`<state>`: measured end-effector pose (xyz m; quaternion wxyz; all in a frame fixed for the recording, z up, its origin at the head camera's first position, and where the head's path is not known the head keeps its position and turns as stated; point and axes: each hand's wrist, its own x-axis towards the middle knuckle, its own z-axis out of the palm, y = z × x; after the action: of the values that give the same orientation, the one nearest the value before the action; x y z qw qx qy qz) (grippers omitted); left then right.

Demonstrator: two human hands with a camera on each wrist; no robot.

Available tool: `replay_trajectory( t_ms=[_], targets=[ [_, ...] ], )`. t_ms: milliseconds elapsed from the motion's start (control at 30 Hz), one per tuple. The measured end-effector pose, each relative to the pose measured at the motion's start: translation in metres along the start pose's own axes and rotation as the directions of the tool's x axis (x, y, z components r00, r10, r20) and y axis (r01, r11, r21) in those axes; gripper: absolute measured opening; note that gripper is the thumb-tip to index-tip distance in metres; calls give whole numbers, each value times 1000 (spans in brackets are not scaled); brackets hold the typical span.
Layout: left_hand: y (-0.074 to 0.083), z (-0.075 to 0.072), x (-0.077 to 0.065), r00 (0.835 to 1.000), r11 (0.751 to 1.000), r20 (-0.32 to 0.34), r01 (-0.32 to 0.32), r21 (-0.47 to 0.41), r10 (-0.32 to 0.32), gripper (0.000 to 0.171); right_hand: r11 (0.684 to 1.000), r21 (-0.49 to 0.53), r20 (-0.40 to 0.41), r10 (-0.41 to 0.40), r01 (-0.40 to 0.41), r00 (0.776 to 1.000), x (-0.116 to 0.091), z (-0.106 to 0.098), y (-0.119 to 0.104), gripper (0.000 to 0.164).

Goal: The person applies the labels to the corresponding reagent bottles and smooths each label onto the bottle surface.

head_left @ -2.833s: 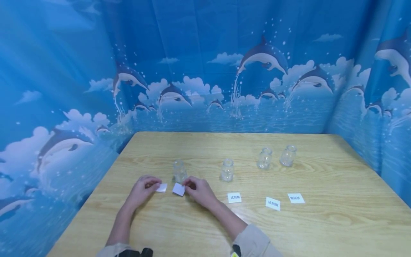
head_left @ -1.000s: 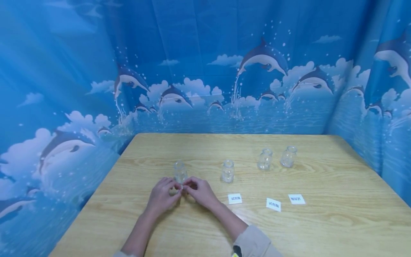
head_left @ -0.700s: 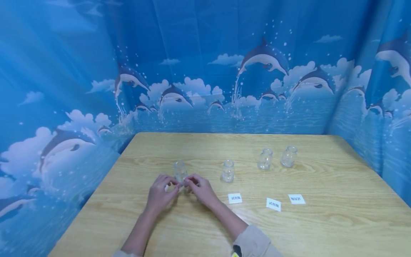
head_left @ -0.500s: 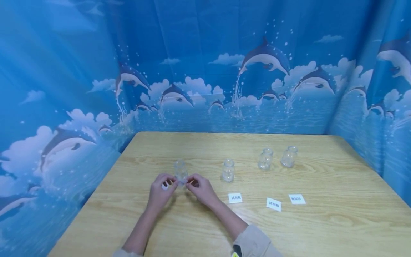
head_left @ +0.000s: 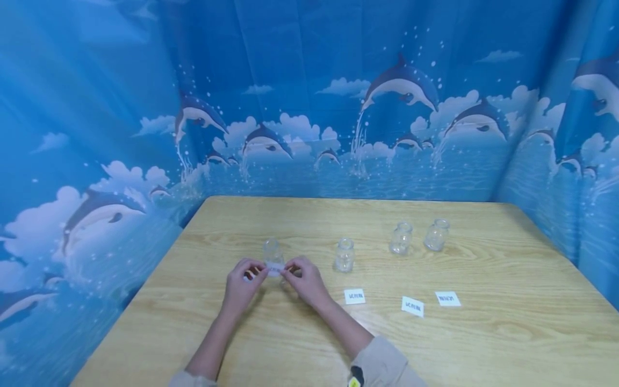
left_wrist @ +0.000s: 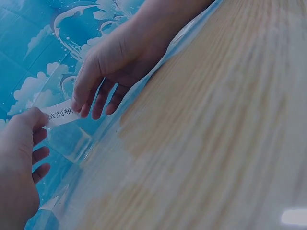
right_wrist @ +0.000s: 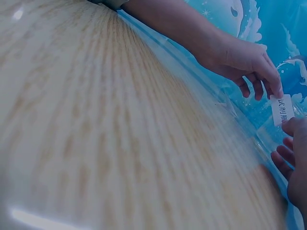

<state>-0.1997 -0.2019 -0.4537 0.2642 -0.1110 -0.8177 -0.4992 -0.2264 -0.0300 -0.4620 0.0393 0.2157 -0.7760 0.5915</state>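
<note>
A small white label [head_left: 274, 268] with printed characters is stretched between both hands, just in front of a clear glass jar [head_left: 271, 248] at the left. My left hand [head_left: 242, 283] pinches its left end between thumb and forefinger. At the other end, my right hand [head_left: 306, 280] pinches it the same way. The characters on the label [left_wrist: 61, 113] face me in the left wrist view. Whether the label touches the glass cannot be told. A white scrap [head_left: 249, 275] shows through the left hand's fingers; whether it is held or lies on the table is unclear.
Three more glass jars stand farther right: one near the middle [head_left: 345, 256], a second [head_left: 401, 238] and a third [head_left: 437, 235] behind. Three white labels lie in front: the left one [head_left: 354, 296], a tilted one [head_left: 412, 306] and the right one [head_left: 447, 299]. A dolphin-print curtain [head_left: 309, 97] surrounds the wooden table [head_left: 309, 344].
The left hand has moved right to meet the right hand. Between them the label has turned, so its printed face now shows, held up against the jar's lower front in view.
</note>
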Motion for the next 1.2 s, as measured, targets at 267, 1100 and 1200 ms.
replay_trajectory(
  t_ms=[267,1100,1200],
  targets=[
    [-6,1,3,998,993,39,39,113,-43,10,995,-43,-56,-95,93,994,5,4,5,5],
    [-14,4,9,985,958,92,117,263,-145,10,979,-169,-2,-118,116,993,17,5,10,6],
    [-15,4,10,985,957,85,122,264,-149,10,979,-174,-3,-112,110,994,17,6,10,7]
  ],
)
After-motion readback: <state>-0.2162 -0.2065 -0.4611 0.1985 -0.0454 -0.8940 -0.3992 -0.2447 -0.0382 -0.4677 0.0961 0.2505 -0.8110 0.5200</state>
